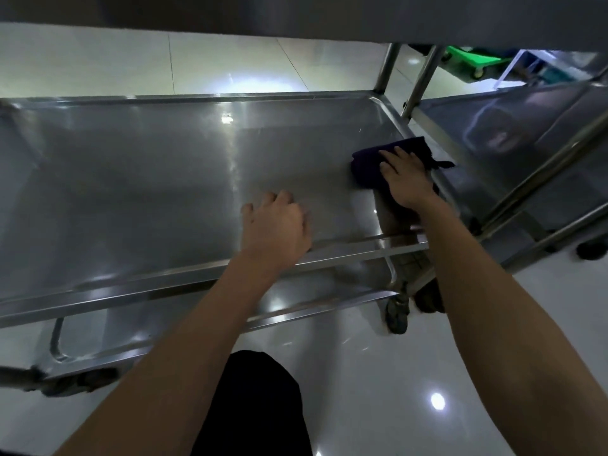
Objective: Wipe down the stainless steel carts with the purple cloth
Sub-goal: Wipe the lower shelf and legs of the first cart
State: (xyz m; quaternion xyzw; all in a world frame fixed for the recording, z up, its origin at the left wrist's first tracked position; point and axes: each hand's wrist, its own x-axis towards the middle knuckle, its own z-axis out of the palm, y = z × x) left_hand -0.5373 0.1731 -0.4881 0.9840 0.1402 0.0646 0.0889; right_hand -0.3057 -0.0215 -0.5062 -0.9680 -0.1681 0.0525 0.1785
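Wiping middle shelf [164, 179] of cart | right hand [403, 177] presses purple cloth [371, 169] flat, fingers straight, at far right corner | left hand [274, 227], fingers curled, braces near front rim, steadying cart

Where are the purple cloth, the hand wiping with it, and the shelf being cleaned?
cloth [368, 172]: head view, bare left part beside the fingers.
right hand [406, 177]: head view, back of the hand.
shelf [148, 179]: head view, bare steel surface.
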